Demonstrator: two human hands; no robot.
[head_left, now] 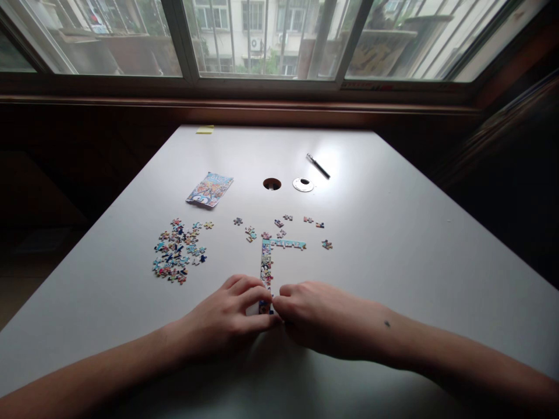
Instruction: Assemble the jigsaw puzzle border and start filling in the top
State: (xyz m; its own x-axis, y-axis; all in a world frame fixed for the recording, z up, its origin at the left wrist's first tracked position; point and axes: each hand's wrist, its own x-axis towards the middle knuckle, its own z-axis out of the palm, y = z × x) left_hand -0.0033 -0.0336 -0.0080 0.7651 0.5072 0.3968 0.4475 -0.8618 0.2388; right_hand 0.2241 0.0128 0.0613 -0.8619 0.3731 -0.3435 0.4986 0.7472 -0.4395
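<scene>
A partly joined jigsaw puzzle [266,262] forms a corner, with one strip running toward me and a light-blue strip [288,244] going right from its far end. My left hand [238,305] curls around the near end of the long strip, its fingers and thumb on the pieces. Against the right side of that same end, my right hand [301,305] is closed in a pinch. Whatever lies between its fingertips is hidden. Several loose jigsaw pieces [278,223] lie scattered beyond the joined part.
A pile of jigsaw pieces [174,250] spreads to the left on the white table [414,262]. Farther back lie a colourful packet [210,190], a round hole [272,184], its cover [303,185], a pen [318,166] and a yellow sticky note [205,130]. Windows stand behind.
</scene>
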